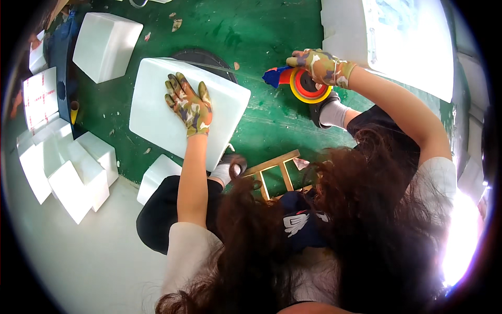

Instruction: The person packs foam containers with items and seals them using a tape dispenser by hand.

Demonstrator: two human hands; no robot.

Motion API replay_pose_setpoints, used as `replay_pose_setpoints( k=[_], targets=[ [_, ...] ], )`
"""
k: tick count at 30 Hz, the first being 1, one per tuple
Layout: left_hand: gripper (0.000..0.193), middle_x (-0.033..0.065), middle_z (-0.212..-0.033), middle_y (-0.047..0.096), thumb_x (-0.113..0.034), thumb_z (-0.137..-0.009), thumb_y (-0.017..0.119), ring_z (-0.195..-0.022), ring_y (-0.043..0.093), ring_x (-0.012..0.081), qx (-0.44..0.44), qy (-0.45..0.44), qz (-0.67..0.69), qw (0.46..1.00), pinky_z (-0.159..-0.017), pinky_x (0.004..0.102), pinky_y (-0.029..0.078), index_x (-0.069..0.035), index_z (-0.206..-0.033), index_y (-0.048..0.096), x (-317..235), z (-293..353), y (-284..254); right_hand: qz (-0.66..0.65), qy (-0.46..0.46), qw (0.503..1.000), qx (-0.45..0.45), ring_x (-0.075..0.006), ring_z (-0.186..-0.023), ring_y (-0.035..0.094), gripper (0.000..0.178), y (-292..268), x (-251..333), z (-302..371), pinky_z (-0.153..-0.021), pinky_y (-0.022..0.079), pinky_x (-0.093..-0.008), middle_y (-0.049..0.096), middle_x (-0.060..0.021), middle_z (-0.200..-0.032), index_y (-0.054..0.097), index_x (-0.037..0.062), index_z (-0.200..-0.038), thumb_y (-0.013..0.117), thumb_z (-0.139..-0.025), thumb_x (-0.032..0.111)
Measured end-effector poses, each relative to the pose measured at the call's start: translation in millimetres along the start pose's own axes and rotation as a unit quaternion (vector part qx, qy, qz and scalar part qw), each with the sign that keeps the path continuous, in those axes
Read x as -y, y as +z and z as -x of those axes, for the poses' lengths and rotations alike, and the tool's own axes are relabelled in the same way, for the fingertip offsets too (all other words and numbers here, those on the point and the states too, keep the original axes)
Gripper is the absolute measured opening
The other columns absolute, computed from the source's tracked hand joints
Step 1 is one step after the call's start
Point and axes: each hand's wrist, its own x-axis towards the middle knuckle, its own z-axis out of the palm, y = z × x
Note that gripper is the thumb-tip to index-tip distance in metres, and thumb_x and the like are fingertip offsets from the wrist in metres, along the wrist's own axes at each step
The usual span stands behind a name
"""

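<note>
My left hand (189,106), in a camouflage-patterned glove, lies flat with its fingers spread on a large white box (151,102). My right hand (321,67), gloved alike, is closed on a tape dispenser (285,77) to the right of the box. The dispenser has a blue and red head and a roll with yellow and red rings. Between the box's far edge and the dispenser's head runs a thin clear strip, which looks like tape. My right hand hides part of the dispenser's handle.
Beneath the box, a round black base (206,58) partly shows on the green floor (230,26). Another white box (107,47) stands far left, with several white blocks (86,167) below it. A wooden stool (285,170) is between my feet. White sheeting (345,31) lies far right.
</note>
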Motion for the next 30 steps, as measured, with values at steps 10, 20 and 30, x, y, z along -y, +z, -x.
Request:
replay_pose_setpoints(
  k=[10,20,30],
  targets=[
    [0.062,0.0215,-0.143,0.031,-0.039,-0.092,0.044,-0.134,0.026,0.0363,-0.012,0.014,-0.008,1.0,-0.108,0.0511,0.018,0.002,-0.138,0.033,6,10,-6,0.01,-0.104,0.992,0.07,-0.0384,-0.103,0.056,0.057,41,38,-10,-0.086,0.047,-0.0423,0.047,-0.0174,-0.131,0.048,0.0204,-0.122,0.052,-0.07,-0.001],
    [0.061,0.021,-0.143,0.03,-0.039,-0.092,0.044,-0.134,0.026,0.0362,-0.018,0.037,0.007,0.999,-0.107,0.0525,0.018,-0.001,-0.138,0.034,-5,9,-8,-0.227,-0.421,0.874,-0.093,-0.0275,-0.093,0.062,0.045,175,53,-56,-0.077,0.052,-0.0361,0.061,-0.0078,-0.109,0.059,0.0177,-0.11,0.062,-0.067,0.005],
    [0.038,0.0184,-0.108,0.052,-0.021,-0.081,0.061,-0.101,0.049,0.034,-0.1,0.107,0.189,0.971,-0.089,0.0443,0.04,-0.005,-0.113,0.052,-85,66,7,0.17,0.025,0.983,-0.059,-0.0322,-0.092,0.061,0.023,71,31,38,-0.077,0.05,-0.039,0.061,-0.0123,-0.095,0.059,0.0132,-0.096,0.057,-0.075,0.022]
  ],
)
